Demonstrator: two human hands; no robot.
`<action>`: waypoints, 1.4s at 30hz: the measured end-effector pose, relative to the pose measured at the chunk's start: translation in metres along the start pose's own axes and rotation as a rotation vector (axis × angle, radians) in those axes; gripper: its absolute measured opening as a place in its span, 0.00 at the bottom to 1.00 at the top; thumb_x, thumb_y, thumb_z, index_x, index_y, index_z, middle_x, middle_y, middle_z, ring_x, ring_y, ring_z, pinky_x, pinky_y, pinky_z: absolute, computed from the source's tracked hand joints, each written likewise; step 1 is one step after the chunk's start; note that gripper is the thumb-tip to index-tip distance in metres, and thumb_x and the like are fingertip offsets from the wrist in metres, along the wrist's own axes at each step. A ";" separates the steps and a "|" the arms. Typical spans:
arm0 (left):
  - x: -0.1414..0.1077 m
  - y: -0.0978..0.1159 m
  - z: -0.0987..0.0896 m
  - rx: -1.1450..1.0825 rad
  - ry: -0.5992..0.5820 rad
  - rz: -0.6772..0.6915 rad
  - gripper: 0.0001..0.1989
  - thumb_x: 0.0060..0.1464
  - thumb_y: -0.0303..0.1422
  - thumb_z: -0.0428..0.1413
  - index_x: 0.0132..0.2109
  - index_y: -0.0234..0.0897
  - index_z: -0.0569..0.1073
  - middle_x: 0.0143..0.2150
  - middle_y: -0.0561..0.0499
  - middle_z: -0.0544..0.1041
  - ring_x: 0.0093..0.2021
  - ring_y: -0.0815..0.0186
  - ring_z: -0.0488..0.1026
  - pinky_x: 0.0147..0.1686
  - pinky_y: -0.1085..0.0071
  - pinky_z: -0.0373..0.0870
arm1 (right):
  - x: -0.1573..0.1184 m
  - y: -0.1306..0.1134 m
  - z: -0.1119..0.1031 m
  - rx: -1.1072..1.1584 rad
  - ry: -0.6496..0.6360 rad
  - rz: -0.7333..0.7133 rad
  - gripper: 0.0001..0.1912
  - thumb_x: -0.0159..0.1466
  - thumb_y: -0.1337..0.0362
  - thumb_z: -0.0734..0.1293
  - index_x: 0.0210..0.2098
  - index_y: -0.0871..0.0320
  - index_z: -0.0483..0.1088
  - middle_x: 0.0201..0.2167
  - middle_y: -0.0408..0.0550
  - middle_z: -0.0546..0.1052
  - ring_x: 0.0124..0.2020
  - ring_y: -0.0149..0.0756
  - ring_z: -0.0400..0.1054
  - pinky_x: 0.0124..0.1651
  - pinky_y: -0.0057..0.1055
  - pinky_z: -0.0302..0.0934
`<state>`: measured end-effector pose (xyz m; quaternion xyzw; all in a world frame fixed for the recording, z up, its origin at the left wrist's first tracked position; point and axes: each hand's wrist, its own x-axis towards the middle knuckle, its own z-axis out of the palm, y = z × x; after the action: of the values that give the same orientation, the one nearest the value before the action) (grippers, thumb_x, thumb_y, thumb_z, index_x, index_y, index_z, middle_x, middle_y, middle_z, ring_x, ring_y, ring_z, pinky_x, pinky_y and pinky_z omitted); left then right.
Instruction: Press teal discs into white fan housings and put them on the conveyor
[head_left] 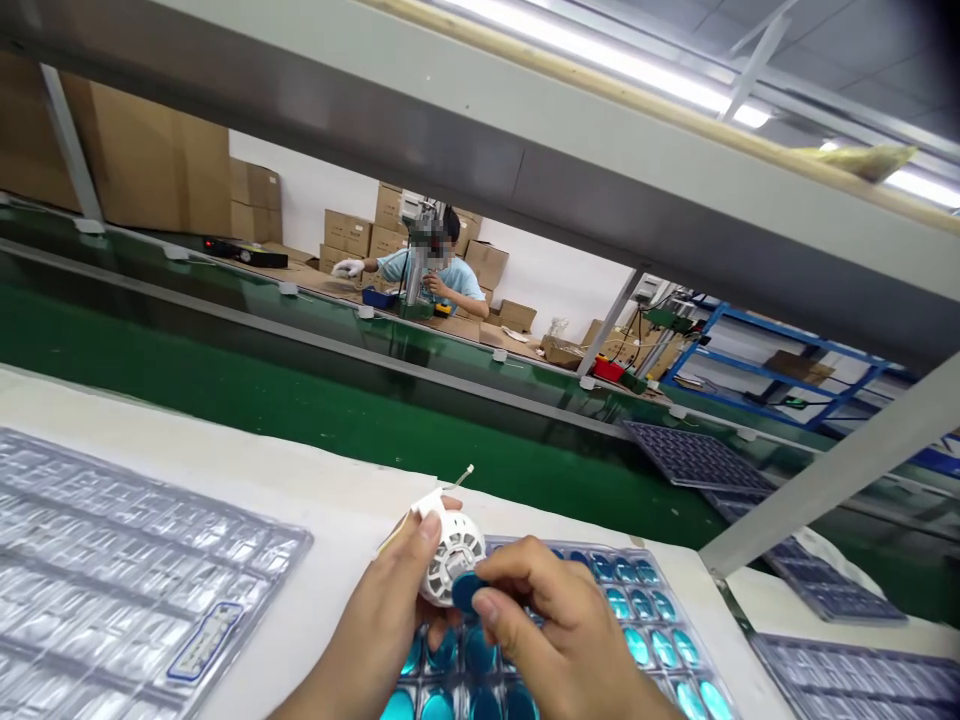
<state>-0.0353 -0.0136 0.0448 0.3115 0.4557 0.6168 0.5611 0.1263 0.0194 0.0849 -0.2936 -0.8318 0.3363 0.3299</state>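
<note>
My left hand (pixel 405 570) is closed around a round white plastic housing (pixel 465 530) with slotted openings on its face; a short cable with a small connector sticks up behind it. Between thumb and forefinger, my right hand (pixel 544 610) pinches a blue disc (pixel 466 592) in front of the lower part of the housing. Whether the disc touches the housing I cannot tell. Below both hands lies a clear plastic tray (pixel 671 585) with rows of shiny blue discs in its round pockets, partly covered by the hands.
Left on the white table stands another clear compartment tray (pixel 150 540) with a label. A green conveyor belt (pixel 315 400) runs behind, carrying dark trays (pixel 697 455) at right. A metal shelf beam (pixel 525 170) crosses overhead. A co-worker (pixel 442 275) sits across, near cardboard boxes (pixel 349 232).
</note>
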 end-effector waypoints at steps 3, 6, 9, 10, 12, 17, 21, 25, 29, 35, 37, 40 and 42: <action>-0.002 0.001 0.000 0.028 -0.003 0.015 0.27 0.56 0.55 0.54 0.55 0.44 0.71 0.28 0.53 0.74 0.22 0.66 0.66 0.19 0.73 0.64 | 0.003 -0.003 0.004 -0.070 0.023 -0.097 0.05 0.68 0.65 0.65 0.40 0.50 0.73 0.25 0.41 0.77 0.24 0.33 0.71 0.31 0.26 0.66; -0.006 0.007 0.005 0.023 -0.008 0.001 0.27 0.56 0.54 0.54 0.55 0.42 0.71 0.29 0.53 0.73 0.23 0.66 0.66 0.21 0.73 0.64 | 0.005 -0.004 0.008 -0.030 0.059 -0.169 0.08 0.68 0.69 0.63 0.41 0.52 0.73 0.27 0.42 0.79 0.26 0.32 0.73 0.31 0.24 0.67; -0.009 0.013 0.010 0.032 -0.001 -0.016 0.27 0.57 0.54 0.53 0.54 0.40 0.71 0.29 0.54 0.71 0.25 0.66 0.68 0.21 0.74 0.64 | 0.006 -0.004 0.010 -0.041 0.096 -0.220 0.09 0.66 0.72 0.62 0.40 0.55 0.72 0.28 0.42 0.79 0.26 0.30 0.73 0.31 0.21 0.65; -0.010 0.015 0.011 0.042 0.007 -0.012 0.26 0.57 0.54 0.53 0.54 0.40 0.72 0.29 0.54 0.71 0.25 0.67 0.67 0.21 0.74 0.64 | 0.006 -0.003 0.010 -0.055 0.105 -0.222 0.09 0.66 0.73 0.63 0.40 0.55 0.72 0.27 0.41 0.78 0.26 0.30 0.73 0.31 0.20 0.65; -0.011 0.016 0.012 0.073 0.016 -0.010 0.26 0.57 0.54 0.53 0.53 0.40 0.73 0.27 0.55 0.70 0.23 0.68 0.66 0.21 0.74 0.63 | 0.006 -0.004 0.009 -0.078 0.118 -0.214 0.09 0.65 0.73 0.63 0.40 0.55 0.72 0.27 0.41 0.78 0.26 0.28 0.72 0.32 0.19 0.64; -0.014 0.018 0.012 0.112 -0.001 0.015 0.25 0.58 0.53 0.52 0.54 0.41 0.72 0.27 0.55 0.69 0.22 0.69 0.64 0.20 0.74 0.63 | 0.005 -0.004 0.005 -0.112 0.108 -0.150 0.07 0.66 0.70 0.64 0.40 0.54 0.72 0.28 0.39 0.77 0.26 0.27 0.70 0.32 0.20 0.61; -0.011 0.017 0.005 0.182 -0.016 0.028 0.27 0.56 0.53 0.55 0.56 0.42 0.70 0.29 0.55 0.69 0.25 0.67 0.65 0.22 0.74 0.65 | 0.005 0.002 0.004 -0.064 0.032 0.048 0.04 0.67 0.66 0.63 0.41 0.53 0.69 0.23 0.37 0.70 0.23 0.28 0.63 0.29 0.25 0.56; -0.010 0.016 -0.001 0.162 -0.196 0.007 0.31 0.53 0.53 0.58 0.58 0.42 0.65 0.30 0.54 0.70 0.23 0.69 0.64 0.20 0.75 0.63 | 0.007 0.009 0.002 0.142 0.016 0.348 0.19 0.63 0.54 0.70 0.50 0.52 0.64 0.23 0.35 0.63 0.23 0.30 0.58 0.26 0.25 0.50; -0.020 0.019 0.005 0.003 -0.225 -0.016 0.29 0.51 0.53 0.59 0.54 0.41 0.67 0.29 0.55 0.69 0.19 0.75 0.57 0.17 0.79 0.53 | 0.006 0.003 0.011 0.573 -0.063 0.325 0.36 0.57 0.44 0.73 0.59 0.49 0.60 0.41 0.45 0.69 0.34 0.34 0.64 0.33 0.28 0.59; -0.030 0.014 0.011 -0.118 -0.198 -0.069 0.34 0.50 0.53 0.60 0.58 0.40 0.63 0.29 0.54 0.70 0.21 0.75 0.59 0.18 0.79 0.55 | 0.003 0.000 0.039 0.974 -0.074 0.281 0.31 0.58 0.45 0.73 0.54 0.52 0.63 0.32 0.43 0.69 0.25 0.30 0.65 0.26 0.26 0.62; -0.028 0.014 0.010 -0.182 -0.189 -0.092 0.34 0.52 0.52 0.60 0.60 0.41 0.61 0.31 0.52 0.72 0.21 0.74 0.61 0.19 0.78 0.58 | 0.004 0.004 0.045 0.959 -0.020 0.271 0.32 0.59 0.44 0.72 0.55 0.53 0.63 0.29 0.42 0.70 0.19 0.27 0.63 0.21 0.25 0.62; -0.024 0.016 0.011 -0.264 -0.186 -0.124 0.34 0.54 0.50 0.59 0.62 0.41 0.61 0.30 0.53 0.72 0.20 0.74 0.62 0.18 0.78 0.60 | 0.005 0.007 0.048 0.887 0.020 0.262 0.31 0.62 0.44 0.68 0.56 0.55 0.62 0.27 0.41 0.71 0.14 0.25 0.61 0.19 0.25 0.61; -0.022 0.016 0.013 -0.309 -0.163 -0.123 0.35 0.54 0.48 0.60 0.64 0.45 0.60 0.31 0.53 0.74 0.20 0.73 0.64 0.18 0.78 0.63 | 0.004 0.003 0.047 0.817 0.003 0.280 0.29 0.63 0.44 0.67 0.56 0.55 0.62 0.27 0.40 0.71 0.16 0.26 0.62 0.21 0.25 0.63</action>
<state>-0.0264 -0.0316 0.0675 0.2420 0.3268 0.6168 0.6739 0.0899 0.0075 0.0579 -0.2492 -0.5820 0.6791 0.3715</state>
